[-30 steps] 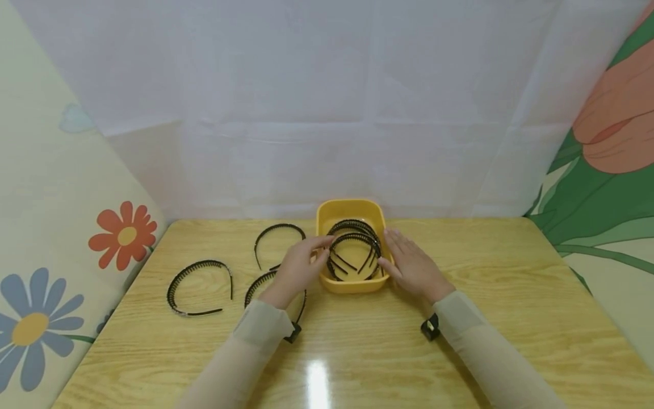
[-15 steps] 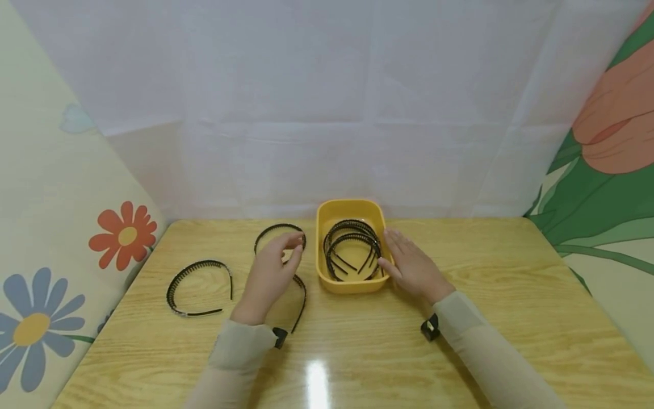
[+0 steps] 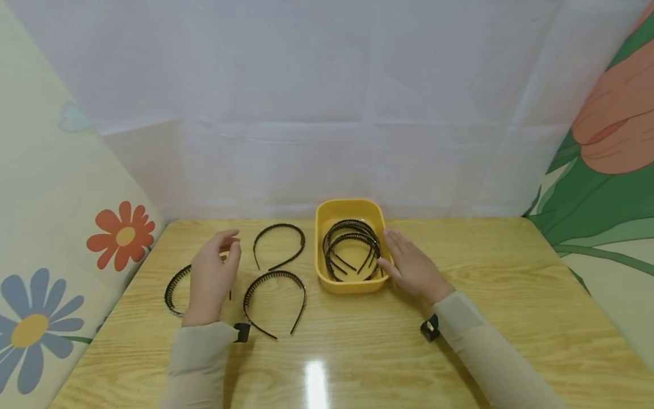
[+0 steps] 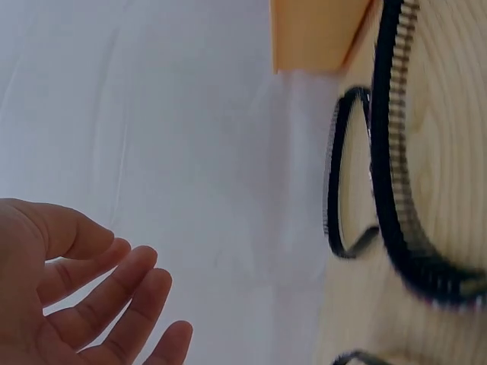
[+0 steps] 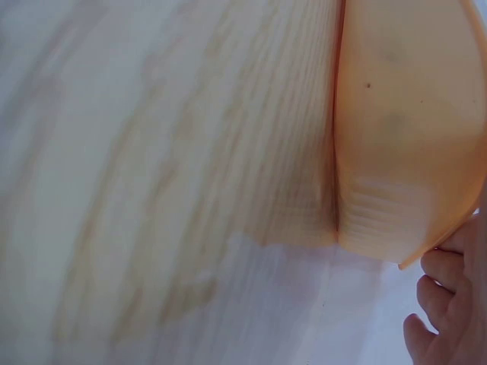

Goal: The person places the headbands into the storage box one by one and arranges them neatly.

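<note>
My left hand [image 3: 210, 279] hangs above the leftmost black toothed headband [image 3: 172, 287] and hides part of it. In the left wrist view its loosely bent fingers [image 4: 144, 293] hold nothing. The yellow plastic bin [image 3: 349, 287] contains several black headbands [image 3: 352, 226], overlapping one another. Against the bin's right side rests my right hand [image 3: 415, 266], fingers straight along the outside and thumb at the rim. Two more black headbands lie between the left hand and the bin: a far one [image 3: 279, 225] and a near one [image 3: 274, 273].
Everything stands on a wood-grain table [image 3: 357, 352]. A white cloth [image 3: 286, 113] hangs along its back edge, with flower-patterned panels at the left [image 3: 46, 227] and right [image 3: 613, 227]. Black wrist cameras sit at both cuffs.
My left hand has moved left from the bin, across the middle headbands, to the leftmost one. The middle headbands now show fully. My right hand stays on the bin.
</note>
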Demonstrator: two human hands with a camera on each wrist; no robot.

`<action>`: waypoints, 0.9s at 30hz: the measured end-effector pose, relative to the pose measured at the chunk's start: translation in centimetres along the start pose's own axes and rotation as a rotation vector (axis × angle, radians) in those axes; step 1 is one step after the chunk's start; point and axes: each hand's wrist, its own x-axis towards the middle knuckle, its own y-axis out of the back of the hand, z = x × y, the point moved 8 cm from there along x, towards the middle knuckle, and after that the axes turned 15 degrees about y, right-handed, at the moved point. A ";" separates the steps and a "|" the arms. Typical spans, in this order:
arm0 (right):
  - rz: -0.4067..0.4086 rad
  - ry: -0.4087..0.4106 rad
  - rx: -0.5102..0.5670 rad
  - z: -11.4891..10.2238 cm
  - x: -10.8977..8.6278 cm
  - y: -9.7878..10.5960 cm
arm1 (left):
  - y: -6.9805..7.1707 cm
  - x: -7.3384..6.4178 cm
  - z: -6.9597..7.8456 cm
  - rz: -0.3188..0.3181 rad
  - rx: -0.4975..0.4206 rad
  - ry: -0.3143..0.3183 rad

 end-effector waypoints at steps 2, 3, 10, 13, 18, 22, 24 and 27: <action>-0.001 -0.006 0.002 0.0 0.0 0.0 | 0.7 0.2 -0.7 0.027 0.004 0.032; -0.002 -0.009 0.002 0.1 -0.1 0.0 | 1.0 0.2 -1.0 0.041 0.007 0.047; -0.004 -0.012 0.011 0.1 -0.1 0.1 | 2.7 1.0 -3.8 0.077 0.063 0.161; -0.007 -0.011 0.013 0.0 0.0 0.1 | 3.2 1.5 -5.4 0.069 0.069 0.217; -0.011 -0.016 0.010 0.1 -0.1 0.0 | 4.1 1.7 -7.8 0.064 0.086 0.293; -0.006 -0.015 0.009 0.1 -0.1 0.0 | 4.5 1.7 -9.3 0.026 0.106 0.345; -0.002 -0.013 0.009 0.1 -0.1 0.1 | 4.7 1.7 -9.9 0.011 0.120 0.359; -0.003 -0.009 0.006 0.0 0.0 0.0 | 5.0 1.6 -10.8 0.001 0.156 0.376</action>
